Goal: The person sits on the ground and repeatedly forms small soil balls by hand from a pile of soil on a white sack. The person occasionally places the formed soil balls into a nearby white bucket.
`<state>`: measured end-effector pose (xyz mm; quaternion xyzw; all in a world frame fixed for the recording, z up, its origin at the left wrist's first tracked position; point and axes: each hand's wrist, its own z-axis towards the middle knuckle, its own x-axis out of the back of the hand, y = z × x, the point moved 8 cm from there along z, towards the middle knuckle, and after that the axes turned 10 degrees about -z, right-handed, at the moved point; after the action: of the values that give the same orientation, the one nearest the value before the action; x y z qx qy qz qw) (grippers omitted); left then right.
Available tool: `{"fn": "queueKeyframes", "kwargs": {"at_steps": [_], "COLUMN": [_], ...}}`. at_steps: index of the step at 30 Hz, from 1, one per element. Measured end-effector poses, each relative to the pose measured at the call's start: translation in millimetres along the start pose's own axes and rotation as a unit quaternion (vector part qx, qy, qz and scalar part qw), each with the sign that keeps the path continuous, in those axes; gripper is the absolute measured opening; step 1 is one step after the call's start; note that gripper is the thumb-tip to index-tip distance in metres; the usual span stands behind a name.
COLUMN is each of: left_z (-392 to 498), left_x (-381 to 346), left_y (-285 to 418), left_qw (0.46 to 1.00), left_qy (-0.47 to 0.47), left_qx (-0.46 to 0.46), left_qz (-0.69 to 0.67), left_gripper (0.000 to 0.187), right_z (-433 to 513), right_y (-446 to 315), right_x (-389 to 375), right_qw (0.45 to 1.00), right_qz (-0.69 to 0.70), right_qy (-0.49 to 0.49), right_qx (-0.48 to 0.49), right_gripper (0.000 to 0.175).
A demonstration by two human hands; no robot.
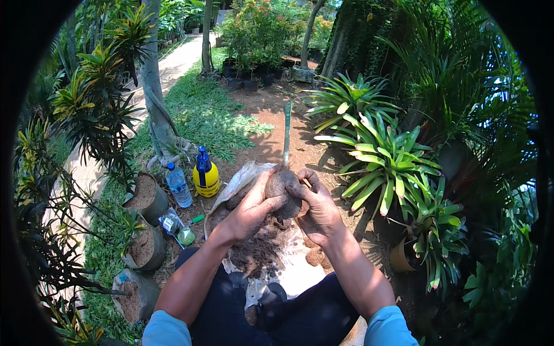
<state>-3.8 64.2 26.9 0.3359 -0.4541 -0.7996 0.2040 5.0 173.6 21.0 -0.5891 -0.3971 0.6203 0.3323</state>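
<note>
Between my two hands is a brown, fibrous root ball (277, 187), with one stiff, narrow green leaf (287, 129) standing upright from its top. My left hand (255, 205) grips the ball from the left, its thumb across the front. At the right side, my right hand (319, 207) has its thumb pressed on the ball and its index finger curled; whether a thread runs between those fingers is too small to tell. Both hands are soiled. Under them, dark loose soil (255, 255) lies on a pale plastic sack (298, 266), with round fibrous balls (318, 257) at its right.
To the left stand a yellow pump sprayer (206, 178), a water bottle (178, 186) and several soil-filled pots (149, 201). Nearer are a small plastic packet (171, 221), a green round object (186, 236) and a green-handled tool (197, 219). Bromeliads (385, 160) border the right.
</note>
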Motion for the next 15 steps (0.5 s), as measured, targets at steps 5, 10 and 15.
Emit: {"fn": "queueKeyframes", "kwargs": {"at_steps": [5, 10, 15], "left_z": [28, 21, 11], "left_x": [29, 68, 98], "left_y": [33, 52, 29], "left_qw": [0.992, 0.964, 0.965], "left_qy": [0.076, 0.194, 0.233], "left_qx": [-0.096, -0.157, -0.113], "left_qz": [-0.002, 0.094, -0.046], "left_gripper": [0.047, 0.041, 0.039], "right_z": [34, 55, 78], "right_y": [-25, -12, 14], "right_x": [-30, -59, -61], "right_qw": [0.991, 0.979, 0.968], "right_qz": [-0.099, -0.141, -0.203], "right_qy": [0.01, -0.047, -0.037], "right_qx": [0.085, 0.139, 0.141], "right_gripper": [0.033, 0.041, 0.045]}}
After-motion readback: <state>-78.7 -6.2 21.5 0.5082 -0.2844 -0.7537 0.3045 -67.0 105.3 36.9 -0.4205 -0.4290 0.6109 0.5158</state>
